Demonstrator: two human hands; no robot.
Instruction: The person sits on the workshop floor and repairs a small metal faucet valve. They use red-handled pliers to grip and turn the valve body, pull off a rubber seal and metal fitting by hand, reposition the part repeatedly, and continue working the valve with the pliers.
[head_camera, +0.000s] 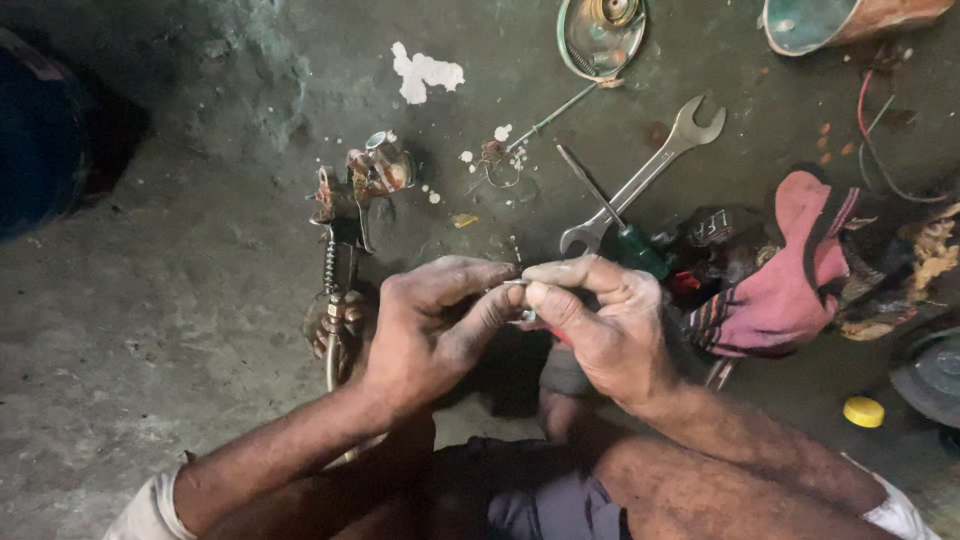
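Observation:
My left hand (430, 325) and my right hand (600, 320) meet above my knees, fingertips pinched together on a small metal part (516, 285); most of it is hidden by the fingers. Something red shows under my right palm. Just left of my left hand lies a rusty metal assembly with a spring and lever (345, 240). A green-handled screwdriver (615, 225) lies just beyond my right hand, crossing a steel open-ended spanner (645, 175).
The floor is stained grey concrete. A pink rag (790, 275) sits right of my right hand among greasy parts. A round metal lid (600, 35), a copper-coloured pot (840, 20), red and dark wires (875, 140), a yellow cap (863, 411) and a thin rod with a wire loop (520, 140) lie around.

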